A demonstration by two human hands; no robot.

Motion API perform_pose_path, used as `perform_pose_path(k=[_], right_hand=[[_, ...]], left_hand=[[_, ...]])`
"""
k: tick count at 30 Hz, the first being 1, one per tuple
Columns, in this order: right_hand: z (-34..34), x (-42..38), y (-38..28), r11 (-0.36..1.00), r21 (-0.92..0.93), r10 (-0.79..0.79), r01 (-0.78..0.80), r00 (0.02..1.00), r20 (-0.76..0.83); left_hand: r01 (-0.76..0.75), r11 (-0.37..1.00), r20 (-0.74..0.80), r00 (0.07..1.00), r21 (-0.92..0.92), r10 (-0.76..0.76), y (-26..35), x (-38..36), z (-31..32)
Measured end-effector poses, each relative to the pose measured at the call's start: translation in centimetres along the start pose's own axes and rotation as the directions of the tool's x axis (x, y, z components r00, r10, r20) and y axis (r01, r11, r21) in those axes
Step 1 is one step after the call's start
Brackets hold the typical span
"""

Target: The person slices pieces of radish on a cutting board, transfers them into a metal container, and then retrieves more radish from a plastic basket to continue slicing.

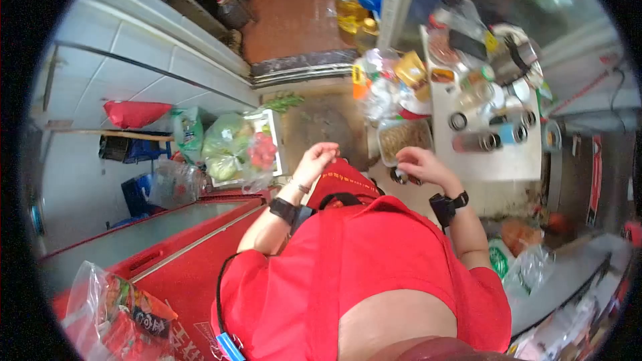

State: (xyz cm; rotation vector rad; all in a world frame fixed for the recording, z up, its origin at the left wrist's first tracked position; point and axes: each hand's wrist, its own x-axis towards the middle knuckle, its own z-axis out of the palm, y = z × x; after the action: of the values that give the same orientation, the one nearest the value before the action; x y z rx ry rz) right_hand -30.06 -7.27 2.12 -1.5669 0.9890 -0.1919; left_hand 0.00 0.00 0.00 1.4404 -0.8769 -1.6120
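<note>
My left hand (pixel 319 160) is held over the near edge of a round, dark cutting board (pixel 319 124), its fingers bunched together. What it holds, if anything, is hidden. Just below it hangs the red apron (pixel 344 177) with yellow lettering. On the other side, my right hand (pixel 428 166) arches loosely with the fingers bent and a gap under them. Beneath those fingers shows a small dark and white object (pixel 401 175). Close beyond this hand stands a clear tub (pixel 404 140) of brownish food.
At right, a white table (pixel 511 164) bears several jars (pixel 476 141). Bagged vegetables (pixel 231 137) and tomatoes (pixel 261 150) lie left of the board. A red chest freezer (pixel 160 254) with a plastic bag (pixel 120 314) is at lower left. Oil bottles (pixel 351 13) stand beyond the doorway.
</note>
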Motion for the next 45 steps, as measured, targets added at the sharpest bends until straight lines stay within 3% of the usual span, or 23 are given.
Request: perform_pose_path(k=[2,3,5,7,12,13,15,17,19,20,21,22,23,24,27,33,36,37,39,40,41,43,45], right_hand=[[0.4,2.1,-2.1,0.989,-0.028,-0.145,0.147,0.989,0.041],[1.2,3.4,-4.9,0.999,-0.012,-0.032,0.034,0.989,0.142],[1.7,9.2,-6.5,0.988,0.122,-0.119,0.096,0.972,0.202],[1.1,14.5,-9.0,0.981,-0.024,-0.186,0.194,0.966,0.182],[0.4,25.3,-14.0,0.973,-0.199,-0.076,0.115,0.978,0.194],[-0.2,27.4,-15.8,0.972,-0.201,-0.088,0.125,0.979,0.183],[-2.2,30.2,-19.9,0.939,-0.053,-0.344,0.340,0.926,-0.153],[-5.9,29.9,-29.7,0.818,-0.137,-0.563,0.558,0.730,-0.388],[-10.0,30.0,-36.5,0.426,-0.426,-0.871,0.798,0.235,-0.431],[-10.6,30.1,-39.1,0.275,-0.497,-0.866,0.823,-0.013,-0.500],[-12.6,30.6,-41.5,0.055,-0.544,-0.895,0.838,-0.201,-0.399],[-14.3,30.0,-43.7,-0.015,-0.627,-0.932,0.779,-0.238,-0.273],[-13.5,32.6,-45.9,-0.149,-0.616,-0.606,0.773,-0.564,-0.562],[-14.9,34.3,-47.4,-0.241,-0.687,-0.692,0.686,-0.618,-0.374],[-19.2,39.0,-50.3,-0.392,-0.713,-0.747,0.581,-0.653,-0.122],[-33.5,49.0,-59.2,-0.496,-0.662,-0.697,0.562,-0.712,-0.082],[-40.8,51.3,-65.0,-0.525,-0.615,-0.698,0.589,-0.711,-0.086],[-42.6,51.7,-66.7,-0.523,-0.596,-0.715,0.609,-0.695,-0.083],[-44.8,52.5,-70.0,-0.557,-0.577,-0.697,0.598,-0.714,-0.067],[-45.9,52.6,-71.5,-0.596,-0.566,-0.665,0.569,-0.745,-0.049],[-47.2,53.5,-71.7,-0.629,-0.558,-0.631,0.542,-0.775,-0.042],[-49.4,55.4,-73.3,-0.648,-0.559,-0.615,0.517,-0.788,-0.016],[-51.5,58.1,-74.6,-0.648,-0.559,-0.620,0.517,-0.785,-0.008]], left_hand=[[0.018,1.000,-0.085,0.996,-0.008,-0.018,-0.2,-0.3,0.0],[0.103,0.991,-0.064,0.992,-0.086,-0.109,-0.3,-1.0,-1.4],[0.094,0.992,-0.184,0.977,-0.088,-0.109,0.5,1.8,-5.3],[0.047,0.991,-0.219,0.973,-0.127,-0.074,1.0,5.6,-9.3],[0.067,0.971,-0.258,0.958,-0.230,-0.127,4.1,12.8,-17.4],[0.030,0.976,-0.246,0.966,-0.214,-0.084,5.1,14.2,-19.2],[0.000,0.978,-0.253,0.966,-0.208,-0.054,8.3,17.4,-21.7],[0.008,0.992,-0.210,0.977,-0.127,-0.034,12.6,20.4,-23.0],[-0.030,0.999,-0.094,0.995,-0.033,0.027,15.6,24.2,-23.9],[-0.023,1.000,-0.054,0.998,-0.011,0.023,17.0,25.9,-23.9],[-0.025,1.000,-0.019,1.000,0.014,0.025,18.7,27.6,-23.9],[-0.024,0.999,0.013,1.000,-0.024,0.024,20.0,29.2,-23.7],[-0.017,0.998,0.044,0.999,-0.066,0.019,21.1,30.8,-23.6],[0.011,0.998,0.060,0.998,-0.069,-0.007,22.1,32.4,-23.6],[-0.004,0.985,0.065,0.998,-0.175,0.015,23.4,37.1,-24.5],[0.082,0.989,-0.108,0.990,-0.123,-0.095,33.7,46.4,-28.7],[-0.048,0.995,-0.147,0.988,-0.086,0.035,44.5,50.3,-29.6],[-0.124,0.987,-0.176,0.974,0.100,0.140,48.0,51.3,-29.9],[-0.277,0.952,-0.074,0.955,0.127,0.288,49.0,54.9,-33.3],[-0.308,0.948,-0.265,0.910,0.082,0.318,55.8,53.3,-31.1],[-0.288,0.946,-0.290,0.902,0.151,0.321,56.0,54.7,-31.1],[-0.312,0.949,-0.223,0.929,-0.050,0.294,54.5,57.4,-32.7],[-0.172,0.955,-0.333,0.939,-0.240,0.085,55.0,60.6,-33.4]])
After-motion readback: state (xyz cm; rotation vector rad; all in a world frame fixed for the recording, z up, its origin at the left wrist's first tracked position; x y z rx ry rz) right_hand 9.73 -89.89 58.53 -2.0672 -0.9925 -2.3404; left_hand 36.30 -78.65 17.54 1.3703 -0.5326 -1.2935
